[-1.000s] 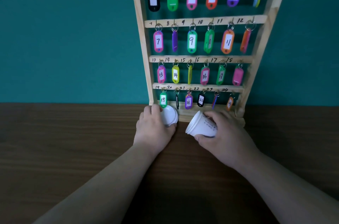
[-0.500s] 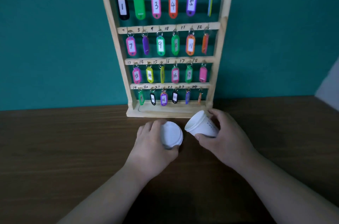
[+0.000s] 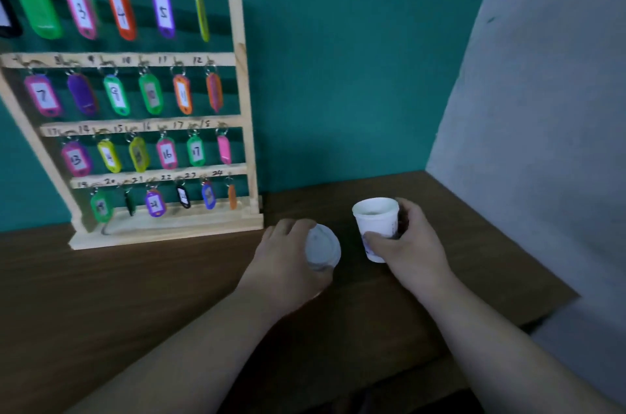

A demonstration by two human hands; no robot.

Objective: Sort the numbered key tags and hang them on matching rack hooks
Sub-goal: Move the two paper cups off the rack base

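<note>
A wooden key rack [image 3: 242, 81] stands at the left against the teal wall, with four numbered rails. Coloured key tags hang on its hooks, among them a pink tag marked 3 [image 3: 80, 12] and a purple tag marked 21 [image 3: 154, 203]. My right hand [image 3: 411, 244] grips a white paper cup [image 3: 376, 225], held nearly upright with its mouth up, to the right of the rack. My left hand [image 3: 288, 254] holds a white round lid [image 3: 321, 249] just left of the cup. The two are apart.
The dark wooden table [image 3: 118, 295] ends at the right [image 3: 542, 295] beside a grey wall [image 3: 548, 108]. The rack's base [image 3: 162, 234] sits on the table to the left of my hands.
The view has swung right, so the rack now sits at the left. Both hands moved away from the rack's base. The cup went from tilted toward the lid to nearly upright.
</note>
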